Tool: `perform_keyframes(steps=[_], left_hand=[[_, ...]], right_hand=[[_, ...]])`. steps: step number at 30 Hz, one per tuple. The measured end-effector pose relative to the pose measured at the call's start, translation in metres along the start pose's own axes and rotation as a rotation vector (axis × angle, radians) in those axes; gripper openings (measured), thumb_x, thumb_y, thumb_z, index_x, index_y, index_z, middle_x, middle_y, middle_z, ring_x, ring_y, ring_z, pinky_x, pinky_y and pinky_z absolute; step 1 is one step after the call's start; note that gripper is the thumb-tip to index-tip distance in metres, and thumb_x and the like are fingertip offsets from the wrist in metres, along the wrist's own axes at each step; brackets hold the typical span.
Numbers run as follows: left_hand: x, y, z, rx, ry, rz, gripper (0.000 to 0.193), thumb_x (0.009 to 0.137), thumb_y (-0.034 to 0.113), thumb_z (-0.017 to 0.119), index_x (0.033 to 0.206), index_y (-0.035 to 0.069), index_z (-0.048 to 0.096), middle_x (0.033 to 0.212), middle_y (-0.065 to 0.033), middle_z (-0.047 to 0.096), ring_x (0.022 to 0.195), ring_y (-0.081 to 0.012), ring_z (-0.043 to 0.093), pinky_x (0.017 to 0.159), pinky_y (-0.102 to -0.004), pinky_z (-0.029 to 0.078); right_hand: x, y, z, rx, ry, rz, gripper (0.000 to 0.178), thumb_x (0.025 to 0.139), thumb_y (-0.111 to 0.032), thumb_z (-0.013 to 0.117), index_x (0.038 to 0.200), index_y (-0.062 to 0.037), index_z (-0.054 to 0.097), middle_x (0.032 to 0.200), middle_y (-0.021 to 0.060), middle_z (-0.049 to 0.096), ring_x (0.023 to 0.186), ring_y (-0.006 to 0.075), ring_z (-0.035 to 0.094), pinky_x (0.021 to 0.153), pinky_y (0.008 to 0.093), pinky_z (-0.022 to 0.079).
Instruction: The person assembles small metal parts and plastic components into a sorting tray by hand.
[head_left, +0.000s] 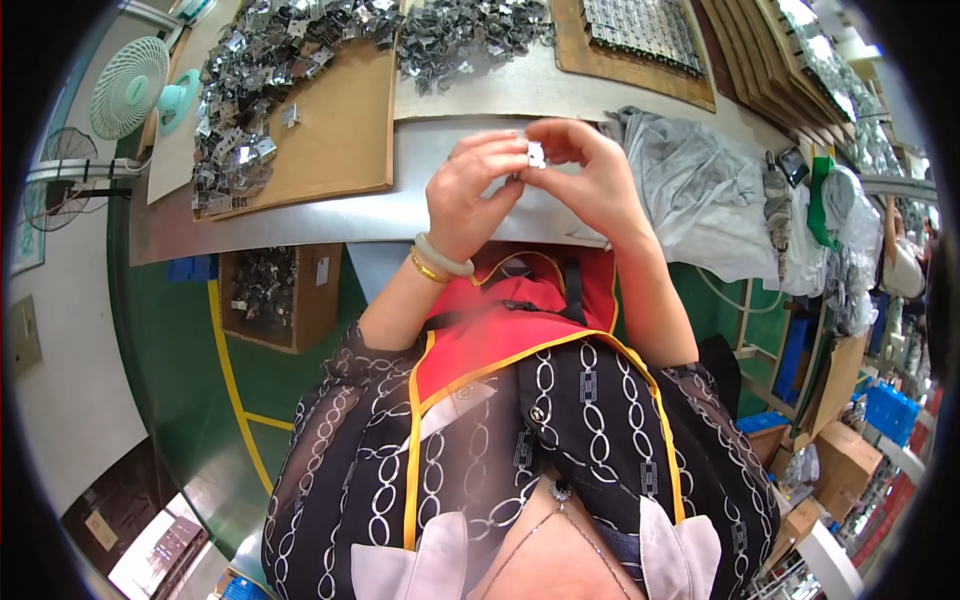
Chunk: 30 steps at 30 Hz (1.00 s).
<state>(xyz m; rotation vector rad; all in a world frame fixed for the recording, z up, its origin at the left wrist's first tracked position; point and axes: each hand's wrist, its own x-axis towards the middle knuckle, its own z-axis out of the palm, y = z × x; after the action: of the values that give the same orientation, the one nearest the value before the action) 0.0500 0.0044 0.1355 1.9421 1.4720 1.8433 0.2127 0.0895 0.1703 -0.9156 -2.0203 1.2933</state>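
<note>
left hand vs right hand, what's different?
The left hand wears a pale bangle and a gold bracelet at the wrist; the right hand has a bare wrist. Both pinch one small metal part above the table.

Green floor (190,360) w/ yellow line, grey workbench (300,215), desk fan (130,88)

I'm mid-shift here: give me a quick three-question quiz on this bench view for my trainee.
1. True or false: both hands hold the small metal part.
2. Which wrist wears the bangles: A left, B right?
3. Fill in: the heap of metal parts lies partly on a brown ____.

Key: 1 true; the left hand and right hand pinch it between their fingers. 2 A; the bangles are on the left wrist. 3 board.
</note>
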Motion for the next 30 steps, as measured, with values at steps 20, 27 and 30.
perform_keyframes(steps=[20,27,30], left_hand=[[-0.013,0.023,-0.013,0.005,-0.112,0.133,0.028,0.075,-0.006,0.078,0.101,0.003,0.072,0.111,-0.0110,0.073,0.108,-0.0313,0.068,0.090,-0.0389,0.058],[-0.023,0.027,-0.017,0.011,-0.166,0.158,0.026,0.074,-0.005,0.080,0.097,0.004,0.072,0.108,-0.0105,0.074,0.104,-0.0302,0.070,0.089,-0.0373,0.059],[-0.024,0.037,-0.017,0.005,-0.147,0.168,0.025,0.073,-0.004,0.081,0.096,0.004,0.071,0.107,-0.0104,0.074,0.103,-0.0296,0.070,0.088,-0.0367,0.059]], right_hand=[[-0.034,0.010,0.004,0.157,-0.057,-0.141,0.036,0.080,0.001,0.080,0.114,0.0024,0.069,0.097,0.0011,0.068,0.086,0.0062,0.059,0.076,0.0226,0.052],[-0.044,0.010,0.007,0.161,-0.068,-0.048,0.033,0.078,-0.005,0.083,0.107,0.0004,0.071,0.097,0.0052,0.073,0.083,0.0084,0.064,0.074,0.0255,0.054],[-0.050,0.003,0.002,0.037,-0.100,-0.150,0.035,0.078,-0.007,0.084,0.110,-0.0009,0.071,0.094,0.0054,0.073,0.081,0.0090,0.064,0.074,0.0257,0.054]])
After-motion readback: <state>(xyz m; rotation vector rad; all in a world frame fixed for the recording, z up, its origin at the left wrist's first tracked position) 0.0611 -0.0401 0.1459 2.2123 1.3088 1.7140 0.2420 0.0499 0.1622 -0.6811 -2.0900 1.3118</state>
